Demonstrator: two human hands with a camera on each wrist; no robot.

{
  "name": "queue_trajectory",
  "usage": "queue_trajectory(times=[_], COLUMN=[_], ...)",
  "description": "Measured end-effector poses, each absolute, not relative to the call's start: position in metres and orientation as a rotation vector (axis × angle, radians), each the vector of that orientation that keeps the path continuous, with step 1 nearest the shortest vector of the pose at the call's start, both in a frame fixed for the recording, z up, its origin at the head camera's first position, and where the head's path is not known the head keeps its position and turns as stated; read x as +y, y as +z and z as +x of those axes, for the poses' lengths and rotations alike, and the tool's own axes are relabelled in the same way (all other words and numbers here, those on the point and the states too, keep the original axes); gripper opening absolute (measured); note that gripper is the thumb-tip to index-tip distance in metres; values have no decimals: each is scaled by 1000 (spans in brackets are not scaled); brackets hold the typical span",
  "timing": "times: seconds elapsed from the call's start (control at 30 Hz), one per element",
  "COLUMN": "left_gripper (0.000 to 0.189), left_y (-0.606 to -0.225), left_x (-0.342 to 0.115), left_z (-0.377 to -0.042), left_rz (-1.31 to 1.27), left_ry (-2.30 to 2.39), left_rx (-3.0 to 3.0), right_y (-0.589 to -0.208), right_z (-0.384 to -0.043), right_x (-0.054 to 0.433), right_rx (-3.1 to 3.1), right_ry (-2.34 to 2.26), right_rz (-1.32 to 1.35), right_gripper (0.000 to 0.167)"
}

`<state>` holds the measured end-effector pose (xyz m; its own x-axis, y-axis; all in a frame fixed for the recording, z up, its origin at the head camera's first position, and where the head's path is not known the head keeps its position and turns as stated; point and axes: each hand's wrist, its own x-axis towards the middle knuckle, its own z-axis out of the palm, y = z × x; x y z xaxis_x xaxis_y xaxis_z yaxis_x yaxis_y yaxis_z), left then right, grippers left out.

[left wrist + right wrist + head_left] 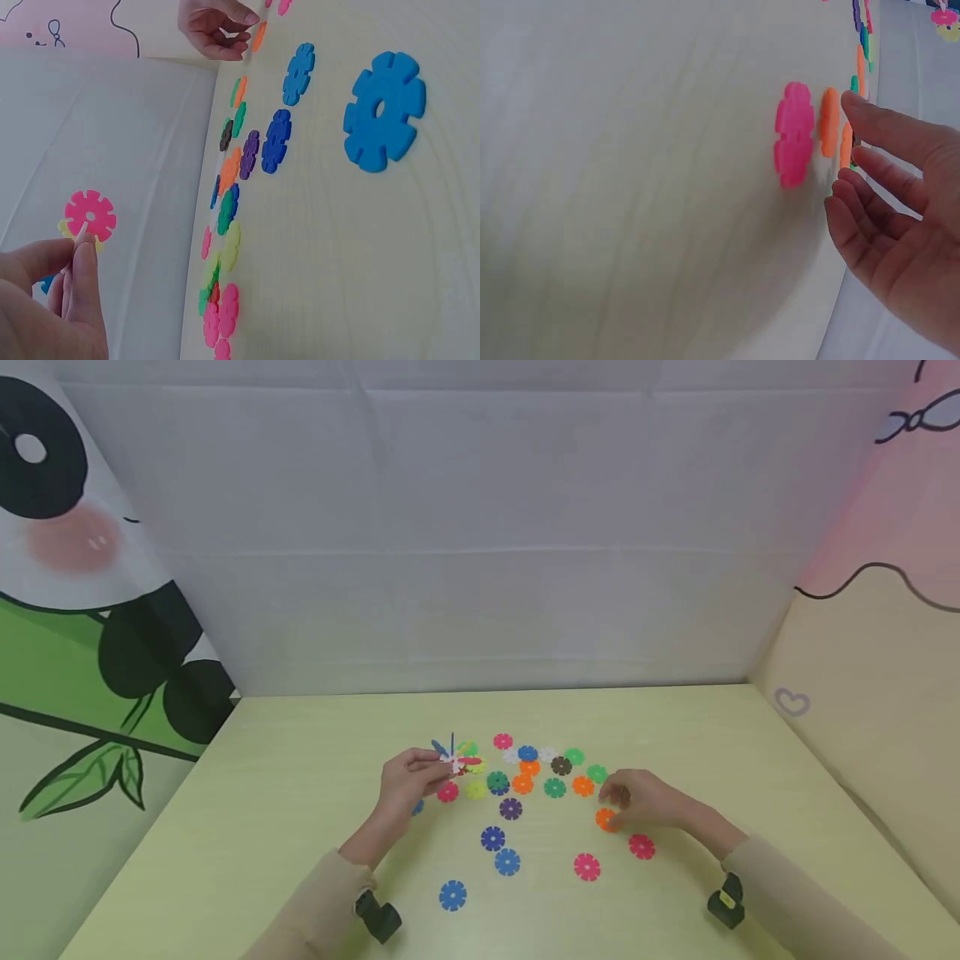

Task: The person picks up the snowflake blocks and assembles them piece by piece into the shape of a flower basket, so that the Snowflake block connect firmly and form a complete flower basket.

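My left hand [408, 787] pinches a white notched disc [454, 763] between thumb and fingertips, above the table. Joined to it are a pink disc [90, 206], a yellow disc [64, 226] and blue discs [439, 747], forming a small cluster; the fingers hide part of it. My right hand [645, 800] hovers low over the right side of the scattered discs, fingers loosely bent and thumb apart. Nothing sits between its fingers in the right wrist view. Just by its thumb lies an orange disc [604, 819], with a pink disc [794, 135] nearby.
Several notched discs of mixed colours lie flat on the pale wooden table [300, 860], such as a purple disc [511, 808], a brown disc [561, 766] and a blue disc [452, 896] near the front. A white cloth wall [480, 610] stands behind, with printed panels on both sides.
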<state>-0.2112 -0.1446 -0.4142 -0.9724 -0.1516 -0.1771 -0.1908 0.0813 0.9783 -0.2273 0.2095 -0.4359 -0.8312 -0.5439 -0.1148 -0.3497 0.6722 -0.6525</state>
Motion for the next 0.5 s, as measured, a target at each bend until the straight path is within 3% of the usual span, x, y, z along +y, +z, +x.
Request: queue_trajectory(times=[0.5], left_gripper=[23], left_y=[-414], left_x=[-135], left_z=[-203], left_rz=[-371], left_ry=[2111], left_rx=[2232], right_y=[-446], right_z=[-222], right_x=[208], right_rx=[2577], right_ry=[-1002], right_rz=[-789], right_gripper=[19])
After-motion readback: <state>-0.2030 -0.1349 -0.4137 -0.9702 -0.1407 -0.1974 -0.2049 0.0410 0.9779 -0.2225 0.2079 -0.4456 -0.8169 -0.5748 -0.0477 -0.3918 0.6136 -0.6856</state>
